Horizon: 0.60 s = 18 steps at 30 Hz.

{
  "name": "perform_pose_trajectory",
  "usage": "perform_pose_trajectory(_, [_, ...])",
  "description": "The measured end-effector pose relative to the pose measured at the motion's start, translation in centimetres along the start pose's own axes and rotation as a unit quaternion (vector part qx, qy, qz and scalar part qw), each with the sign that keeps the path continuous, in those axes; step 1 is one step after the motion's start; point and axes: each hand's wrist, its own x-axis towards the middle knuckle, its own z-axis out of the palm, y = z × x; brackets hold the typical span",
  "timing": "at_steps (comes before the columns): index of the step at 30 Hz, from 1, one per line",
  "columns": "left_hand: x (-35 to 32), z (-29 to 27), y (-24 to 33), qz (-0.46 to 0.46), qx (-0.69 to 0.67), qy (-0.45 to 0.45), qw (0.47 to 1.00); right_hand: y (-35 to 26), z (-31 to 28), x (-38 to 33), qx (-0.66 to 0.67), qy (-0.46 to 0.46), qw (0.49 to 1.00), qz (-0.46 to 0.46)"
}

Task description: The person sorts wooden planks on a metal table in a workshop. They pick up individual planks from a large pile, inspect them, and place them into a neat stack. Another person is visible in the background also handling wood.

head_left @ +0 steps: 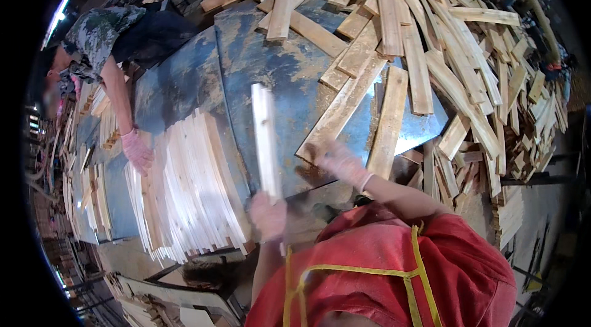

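Clamped in left hand (269, 216): wooden strip (265, 136), pale, slender, straight-edged, blurred, right of stacked row (191, 185) | At right hand (340, 164), farther right of row: browner board (345, 110); cannot tell whether gripped

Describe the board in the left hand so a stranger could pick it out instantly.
Find the blue tabletop, then its near edge, where the person in red has their left hand. The pale board runs up the picture from that hand. Unlike the packed row of boards to its left, it is single and gripped.
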Motion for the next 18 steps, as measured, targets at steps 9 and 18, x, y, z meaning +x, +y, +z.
perform_pose_trajectory(9, [7.1,-0.9,-1.0,-0.021,0.333,0.102,0.937,14.0,-10.2,1.9,-0.187,0.289,0.911,0.226])
perform_pose_trajectory(18, [11.3,5.8,22.2,0.203,0.205,-0.245,0.926,15.3,-13.7,3.1,0.428,0.280,0.859,0.042])
